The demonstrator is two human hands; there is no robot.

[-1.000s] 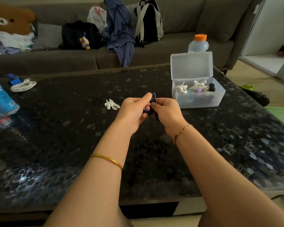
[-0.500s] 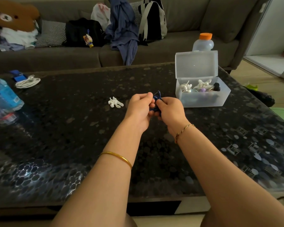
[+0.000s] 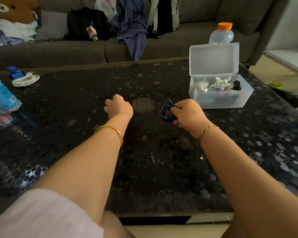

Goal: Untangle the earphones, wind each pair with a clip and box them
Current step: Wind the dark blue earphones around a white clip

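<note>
My right hand [image 3: 189, 115] pinches a coil of dark blue earphones [image 3: 167, 112] just above the dark table [image 3: 153, 169]. My left hand [image 3: 118, 107] is reached out to the left, its fingers curled down over the spot where the white clip lay. The clip itself is hidden under the hand. To the right stands the clear plastic box [image 3: 220, 100] with its lid up. Inside are several wound earphones with white clips and one black piece.
A blue-labelled water bottle [image 3: 2, 98] lies at the table's left edge. A coiled white cable [image 3: 25, 80] and a blue item [image 3: 15, 73] sit at the far left. An orange-capped bottle [image 3: 221, 34] stands behind the box. The sofa [image 3: 179, 40] beyond holds bags and clothes.
My hands have parted. The left one let go of the blue earphones and moved left onto the white clip's place. The right one keeps the coil and shifted right.
</note>
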